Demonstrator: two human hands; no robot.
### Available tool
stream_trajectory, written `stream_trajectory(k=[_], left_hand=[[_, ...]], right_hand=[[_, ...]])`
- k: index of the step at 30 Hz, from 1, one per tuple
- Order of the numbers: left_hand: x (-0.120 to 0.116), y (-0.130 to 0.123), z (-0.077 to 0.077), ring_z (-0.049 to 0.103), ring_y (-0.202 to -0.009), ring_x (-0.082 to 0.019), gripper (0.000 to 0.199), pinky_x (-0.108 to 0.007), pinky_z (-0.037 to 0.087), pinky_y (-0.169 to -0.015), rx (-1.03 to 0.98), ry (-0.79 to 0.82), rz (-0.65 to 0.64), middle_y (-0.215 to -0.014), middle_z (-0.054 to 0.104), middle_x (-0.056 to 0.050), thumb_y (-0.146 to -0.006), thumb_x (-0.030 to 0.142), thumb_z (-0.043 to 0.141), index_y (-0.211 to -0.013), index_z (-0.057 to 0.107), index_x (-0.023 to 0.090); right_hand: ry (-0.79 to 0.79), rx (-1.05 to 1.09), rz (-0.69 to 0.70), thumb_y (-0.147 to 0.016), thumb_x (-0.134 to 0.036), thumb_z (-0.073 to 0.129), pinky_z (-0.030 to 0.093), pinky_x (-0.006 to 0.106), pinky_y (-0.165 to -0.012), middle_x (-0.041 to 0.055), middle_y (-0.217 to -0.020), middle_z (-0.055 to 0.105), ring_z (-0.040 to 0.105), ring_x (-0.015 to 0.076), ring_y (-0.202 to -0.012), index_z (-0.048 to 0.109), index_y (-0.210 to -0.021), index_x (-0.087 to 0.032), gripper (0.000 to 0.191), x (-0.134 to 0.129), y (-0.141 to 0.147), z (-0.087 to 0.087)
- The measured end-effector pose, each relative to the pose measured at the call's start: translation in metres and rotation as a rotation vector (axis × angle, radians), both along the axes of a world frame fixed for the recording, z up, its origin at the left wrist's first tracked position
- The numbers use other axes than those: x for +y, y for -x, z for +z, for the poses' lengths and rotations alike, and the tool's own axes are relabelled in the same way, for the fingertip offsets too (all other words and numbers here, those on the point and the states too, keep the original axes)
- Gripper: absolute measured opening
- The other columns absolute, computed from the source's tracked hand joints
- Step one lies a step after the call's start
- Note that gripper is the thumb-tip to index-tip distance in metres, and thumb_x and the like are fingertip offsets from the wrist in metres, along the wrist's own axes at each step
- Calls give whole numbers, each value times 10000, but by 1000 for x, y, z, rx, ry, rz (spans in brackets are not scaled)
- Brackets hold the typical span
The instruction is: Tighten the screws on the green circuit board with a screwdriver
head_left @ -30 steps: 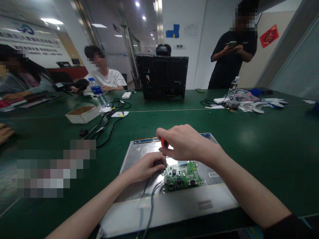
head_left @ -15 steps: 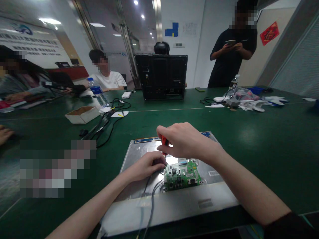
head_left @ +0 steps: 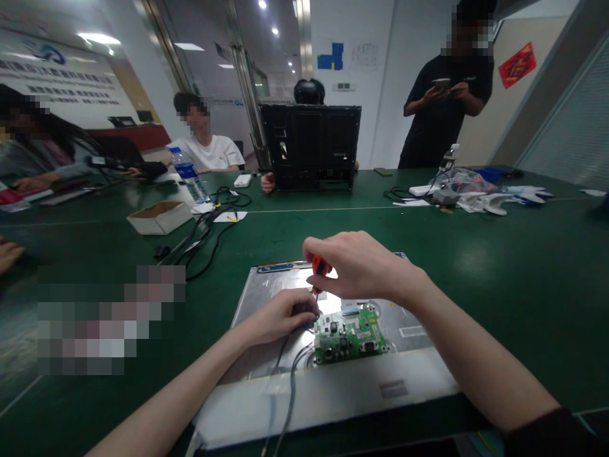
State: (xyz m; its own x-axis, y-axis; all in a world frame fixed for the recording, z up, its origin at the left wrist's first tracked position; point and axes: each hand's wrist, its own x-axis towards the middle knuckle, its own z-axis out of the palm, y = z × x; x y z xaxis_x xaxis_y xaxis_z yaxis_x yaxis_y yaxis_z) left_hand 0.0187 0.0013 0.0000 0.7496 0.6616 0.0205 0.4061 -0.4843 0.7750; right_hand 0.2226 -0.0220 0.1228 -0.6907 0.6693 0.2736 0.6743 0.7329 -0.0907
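My right hand (head_left: 354, 263) is closed around the red and black handle of a screwdriver (head_left: 320, 265). Its thin shaft points down at the upper left corner of a green circuit board (head_left: 349, 336). Beside that corner, my left hand (head_left: 290, 311) has its fingers curled and pressed together near the screwdriver's tip; what they hold, if anything, is hidden. The board lies on the silvery back of a flat display panel (head_left: 257, 304). Dark cables (head_left: 291, 393) run from the board's left side over the panel's near edge.
A black monitor-like frame (head_left: 311, 146) stands across the green table (head_left: 499, 285). An open white box (head_left: 159, 219), tangled black cables (head_left: 204, 222) and a water bottle (head_left: 188, 174) are at left. Gloves and a plastic bag (head_left: 459, 187) lie far right. Several people are around the table.
My right hand and the screwdriver handle have shifted and turned slightly, with the tip still at the board's corner. My left hand stays in place. A person's hand now shows beside the black frame.
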Motion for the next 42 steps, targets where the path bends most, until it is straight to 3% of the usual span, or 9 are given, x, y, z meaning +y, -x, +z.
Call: stream_trajectory(k=[5,19,42], left_hand=[[-1,0,2,563,-729,-164,83,-260,427,-659,7,-10,-2,-795,628,-15,-867,220,570,-886,636,172],[2,1,-5,569,-733,-171,72,-273,426,-666,-27,-28,-8,-798,630,-16,-875,207,566,-849,619,166],[1,1,-2,577,-780,-181,74,-296,442,-718,7,-29,-13,-837,648,-26,-880,201,560,-878,626,169]], right_hand=[[2,24,-43,-870,-304,554,232,266,-544,5,-789,632,486,126,-645,524,-959,-193,145,1,-6,5],[44,-9,31,-839,-259,571,222,259,-528,-2,-787,644,477,122,-637,536,-934,-194,121,-1,0,-1],[53,-28,18,-841,-223,525,231,265,-529,24,-865,667,500,130,-670,529,-1010,-184,173,-3,1,-1]])
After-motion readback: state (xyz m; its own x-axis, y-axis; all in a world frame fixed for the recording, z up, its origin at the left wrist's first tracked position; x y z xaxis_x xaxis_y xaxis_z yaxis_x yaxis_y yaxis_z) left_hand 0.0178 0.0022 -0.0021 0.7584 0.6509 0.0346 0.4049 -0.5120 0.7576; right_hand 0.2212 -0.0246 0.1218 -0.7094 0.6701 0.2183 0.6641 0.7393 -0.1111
